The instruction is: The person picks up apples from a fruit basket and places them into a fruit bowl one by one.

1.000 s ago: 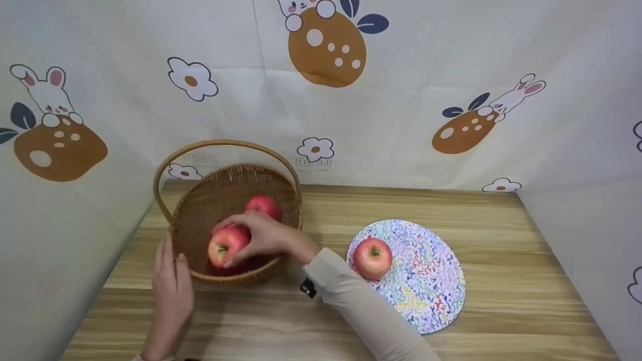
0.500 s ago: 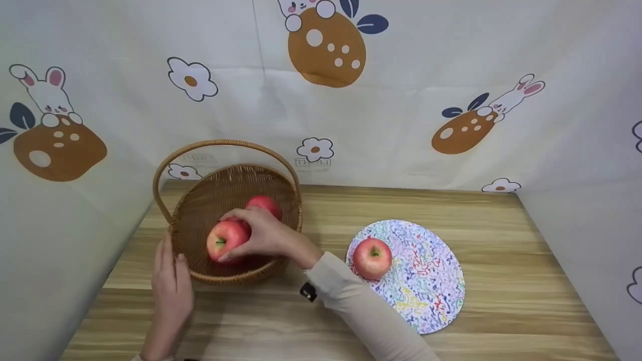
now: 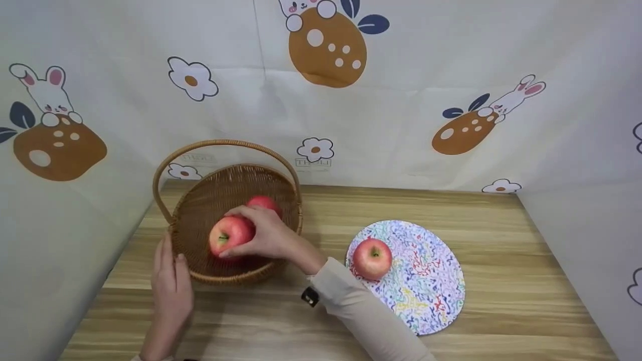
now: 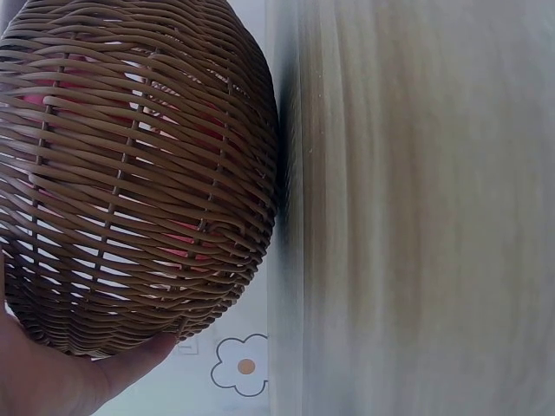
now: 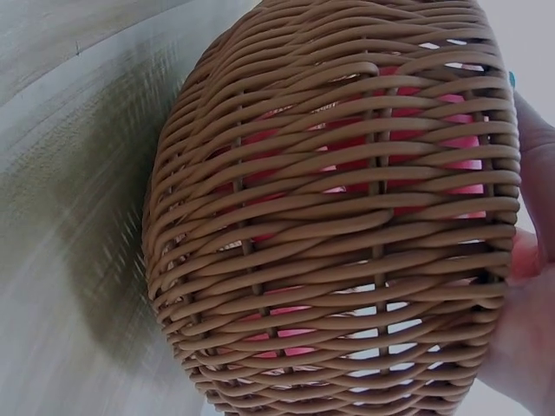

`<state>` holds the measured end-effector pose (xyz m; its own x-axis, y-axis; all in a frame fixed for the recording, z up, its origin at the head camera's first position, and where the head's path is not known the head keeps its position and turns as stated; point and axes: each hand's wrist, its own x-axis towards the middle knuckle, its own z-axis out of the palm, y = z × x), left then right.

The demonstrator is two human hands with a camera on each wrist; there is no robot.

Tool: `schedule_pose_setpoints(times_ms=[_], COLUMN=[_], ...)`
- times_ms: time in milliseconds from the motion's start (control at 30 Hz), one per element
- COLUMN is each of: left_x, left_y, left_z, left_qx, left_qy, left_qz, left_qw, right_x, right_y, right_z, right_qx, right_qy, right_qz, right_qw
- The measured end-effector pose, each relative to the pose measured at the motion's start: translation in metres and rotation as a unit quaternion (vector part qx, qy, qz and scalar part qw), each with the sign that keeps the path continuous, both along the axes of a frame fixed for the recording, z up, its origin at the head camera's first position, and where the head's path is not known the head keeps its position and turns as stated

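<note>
My right hand (image 3: 268, 235) reaches over the near right rim of a brown wicker basket (image 3: 198, 210) and grips a red apple (image 3: 228, 234), thumb in front and fingers behind. Behind that hand, a second apple (image 3: 263, 203) shows partly inside the basket. My left hand (image 3: 172, 283) rests against the basket's left outer side with its fingers fairly straight. In the left wrist view, the left thumb (image 4: 134, 362) lies along the woven wall (image 4: 130, 173). Through the weave (image 5: 373, 199) in the right wrist view, red patches of fruit show.
Right of the basket lies a round, multicoloured patterned plate (image 3: 431, 281), with one apple (image 3: 372, 258) on its left part. The basket's tall arched handle (image 3: 228, 143) stands up. Printed cloth walls (image 3: 396, 125) enclose the wooden table (image 3: 506, 240) at the back and sides.
The right hand and the apple in it have shifted slightly up and back within the basket. The left hand, basket and plate have stayed in place.
</note>
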<state>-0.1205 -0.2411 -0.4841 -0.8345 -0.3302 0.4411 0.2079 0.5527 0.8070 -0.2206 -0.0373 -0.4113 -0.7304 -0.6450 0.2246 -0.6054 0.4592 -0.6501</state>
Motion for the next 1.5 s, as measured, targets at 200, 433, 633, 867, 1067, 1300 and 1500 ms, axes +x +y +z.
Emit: schedule_pose_setpoints(times_ms=[200,433,633,867,1067,1300,1500], left_x=[0.001,-0.001,0.0,0.001,0.001,0.0,-0.001], left_y=[0.0,0.0,0.0,0.0,0.0,-0.001,0.0], left_z=[0.001,0.0,-0.001,0.001,0.001,0.001,0.0], left_qx=[0.004,0.001,0.005,0.005,0.002,0.003,-0.003], left_qy=[-0.008,0.016,0.02,0.002,-0.002,0.003,0.009], left_qz=[-0.002,-0.001,-0.002,0.001,0.001,-0.003,0.005], left_qw=[1.0,0.9999,0.9998,1.0,1.0,1.0,0.9999], right_x=[0.004,0.01,0.013,0.018,0.021,0.028,0.033], right_y=[0.001,0.002,0.002,0.002,0.003,0.005,0.006], right_z=[-0.001,0.0,-0.001,-0.002,-0.003,-0.001,-0.002], right_qx=[-0.038,-0.088,-0.109,-0.113,-0.13,-0.162,-0.179], right_qy=[0.001,-0.011,-0.007,-0.011,0.01,0.003,0.022], right_qz=[-0.015,-0.039,-0.051,-0.069,-0.08,-0.087,-0.099], right_qw=[0.999,0.995,0.993,0.991,0.988,0.983,0.979])
